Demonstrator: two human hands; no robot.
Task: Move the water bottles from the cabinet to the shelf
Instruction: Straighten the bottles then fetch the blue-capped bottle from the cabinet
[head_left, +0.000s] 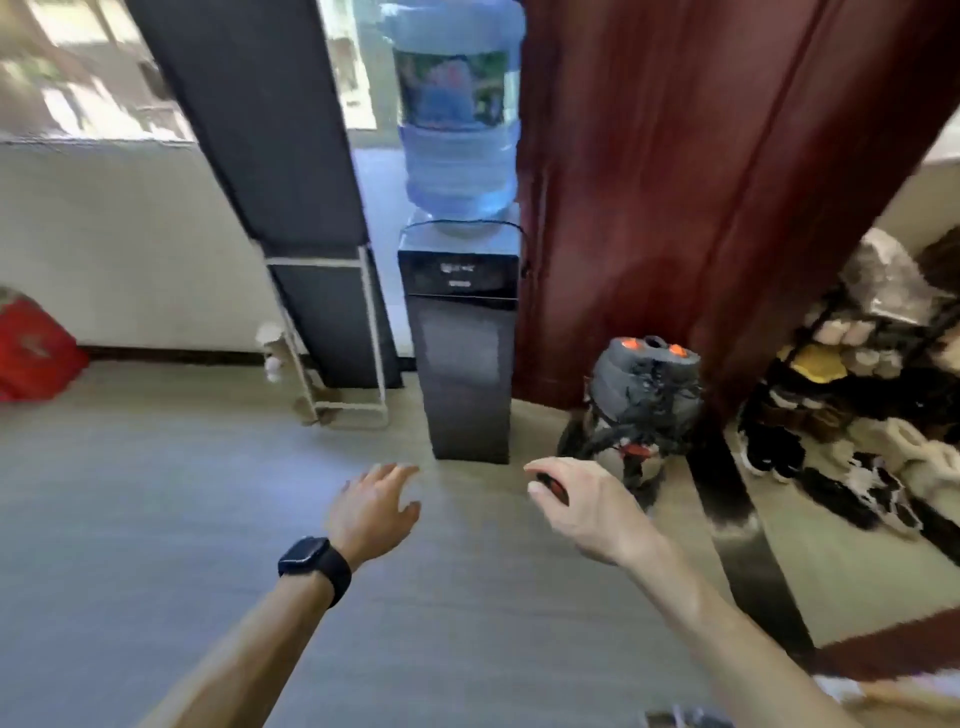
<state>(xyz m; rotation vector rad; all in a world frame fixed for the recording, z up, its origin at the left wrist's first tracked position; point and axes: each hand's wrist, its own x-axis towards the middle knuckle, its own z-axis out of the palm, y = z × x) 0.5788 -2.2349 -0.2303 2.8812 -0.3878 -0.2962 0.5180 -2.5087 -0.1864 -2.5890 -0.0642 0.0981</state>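
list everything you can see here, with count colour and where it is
large clear blue water jug: one, blue, upside down on the dispenser
tall black water dispenser: one, black, centre, on the floor
dark red wooden door: one, right of the dispenser
grey vacuum with orange buttons: one, at the foot of the door
dark padded folding frame: one, black with white legs, left of the dispenser
red bag: one, far left
shoe rack: one, far right, shoes blurred
black smartwatch: one, left wrist
left hand: open, empty
right hand: curled, something red-black blurred at the fingers

Home entryway, water dispenser (465, 358) by a red door (701, 182), crowded shoe rack (852, 374), folded bed (291, 208), wood floor (156, 493)
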